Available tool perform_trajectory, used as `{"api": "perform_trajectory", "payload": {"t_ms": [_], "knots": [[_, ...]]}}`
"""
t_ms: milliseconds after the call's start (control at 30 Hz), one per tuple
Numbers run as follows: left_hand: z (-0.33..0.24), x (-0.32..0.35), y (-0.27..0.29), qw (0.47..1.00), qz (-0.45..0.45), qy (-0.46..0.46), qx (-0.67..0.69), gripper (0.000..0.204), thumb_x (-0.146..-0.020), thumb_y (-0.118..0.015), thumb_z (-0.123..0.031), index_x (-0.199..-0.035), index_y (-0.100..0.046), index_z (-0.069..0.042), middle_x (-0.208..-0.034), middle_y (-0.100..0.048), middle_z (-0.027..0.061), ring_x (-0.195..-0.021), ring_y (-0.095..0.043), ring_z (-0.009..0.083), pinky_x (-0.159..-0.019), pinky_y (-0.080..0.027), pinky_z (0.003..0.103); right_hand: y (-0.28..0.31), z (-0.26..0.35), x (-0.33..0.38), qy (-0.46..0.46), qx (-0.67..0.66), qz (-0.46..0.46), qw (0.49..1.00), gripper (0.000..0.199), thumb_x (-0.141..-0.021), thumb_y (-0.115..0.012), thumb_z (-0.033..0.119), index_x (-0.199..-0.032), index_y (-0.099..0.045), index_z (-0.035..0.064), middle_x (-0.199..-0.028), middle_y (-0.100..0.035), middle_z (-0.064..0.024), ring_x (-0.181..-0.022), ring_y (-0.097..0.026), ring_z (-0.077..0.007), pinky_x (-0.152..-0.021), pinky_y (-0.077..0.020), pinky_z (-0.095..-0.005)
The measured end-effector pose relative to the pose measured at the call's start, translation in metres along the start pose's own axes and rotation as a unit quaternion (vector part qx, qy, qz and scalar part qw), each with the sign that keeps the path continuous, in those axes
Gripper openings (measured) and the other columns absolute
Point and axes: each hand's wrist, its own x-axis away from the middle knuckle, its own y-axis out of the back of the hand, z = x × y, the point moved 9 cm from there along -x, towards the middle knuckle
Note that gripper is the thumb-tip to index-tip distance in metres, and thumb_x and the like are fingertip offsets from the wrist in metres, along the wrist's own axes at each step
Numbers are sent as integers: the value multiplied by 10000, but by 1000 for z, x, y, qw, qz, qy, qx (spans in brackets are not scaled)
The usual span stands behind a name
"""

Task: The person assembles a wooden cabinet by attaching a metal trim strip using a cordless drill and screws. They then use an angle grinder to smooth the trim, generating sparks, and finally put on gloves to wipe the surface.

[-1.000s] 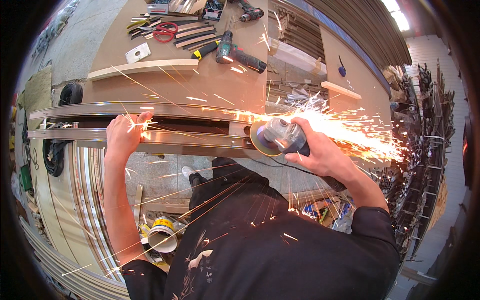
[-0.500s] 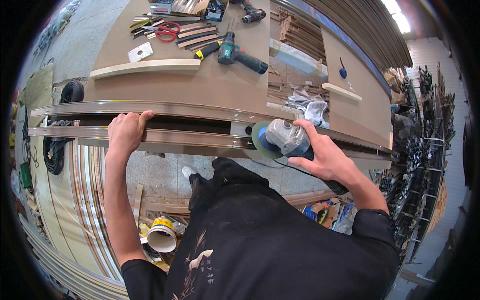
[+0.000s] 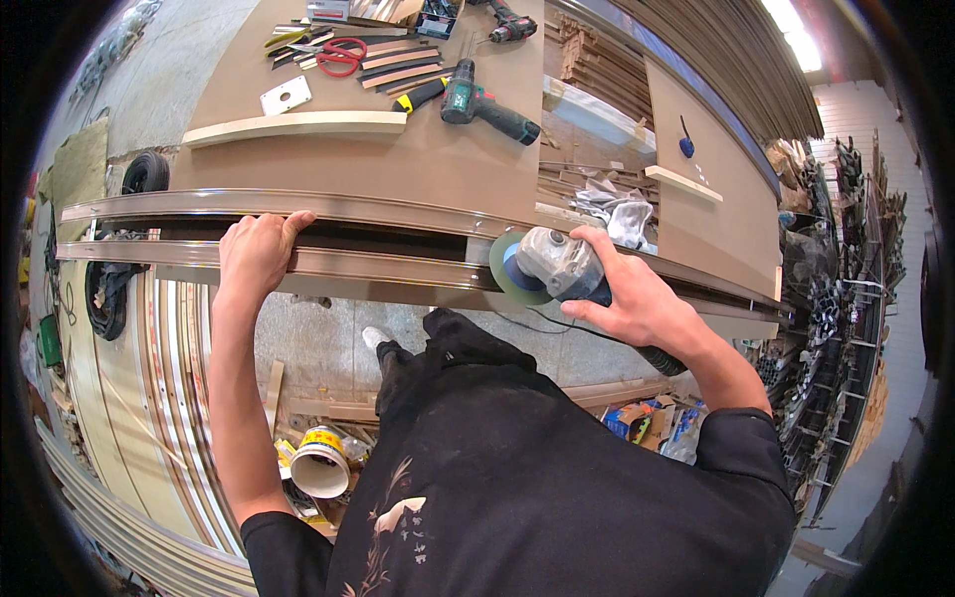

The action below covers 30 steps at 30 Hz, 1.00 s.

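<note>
Workshop with drills [image 3: 459, 99] and grinder [image 3: 562, 263]

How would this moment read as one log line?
left hand: gripping metal rails | right hand: holding grinder | green drill: lying on brown board

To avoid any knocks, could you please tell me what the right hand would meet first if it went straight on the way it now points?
With the angle grinder leading, the right hand would probably meet the far metal rail first; whether the disc touches it is unclear.
</note>
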Motion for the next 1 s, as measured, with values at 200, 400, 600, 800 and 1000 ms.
{"api": "perform_trajectory", "payload": {"t_ms": [200,400,600,800,1000], "knots": [[-3,2,4,1000,0,13,21,853,-1099,-447,-658,-540,-721,-75,-543,-655,144,-693,-734,383,-767,-569,472,-1,2,-3,-11,-16,17,1000,880,-953,-820,384,-1596,-311,64,-1293,-669,-359,-1229,-656,-528,-1053,-514,-549],[0,1,-2,999,34,15,26,863,-1098,-442,-662,-523,-716,-80,-537,-654,134,-675,-728,380,-762,-567,466,1,6,-3,-30,-27,24,999,877,-953,-816,379,-1592,-315,49,-1257,-691,-344,-1205,-668,-528,-1049,-521,-549],[5,-1,-5,1000,4,14,6,798,-1082,-531,-624,-531,-717,-78,-546,-652,152,-621,-701,388,-730,-551,483,2,9,-4,-34,-17,31,999,886,-947,-815,380,-1593,-312,41,-1249,-702,-322,-1200,-673,-515,-1047,-531,-550],[0,2,3,999,-35,-20,-19,747,-1068,-553,-628,-614,-751,-68,-584,-662,180,-654,-705,411,-704,-544,493,-1,11,-5,-5,-35,17,999,879,-932,-835,355,-1587,-318,80,-1218,-705,-323,-1161,-687,-523,-1013,-531,-537],[2,2,0,999,6,15,51,812,-1080,-501,-652,-566,-717,-62,-563,-649,172,-664,-712,406,-712,-542,513,1,13,-6,-8,-27,18,999,875,-920,-851,332,-1579,-325,97,-1236,-700,-322,-1181,-681,-527,-1015,-525,-529]]}}
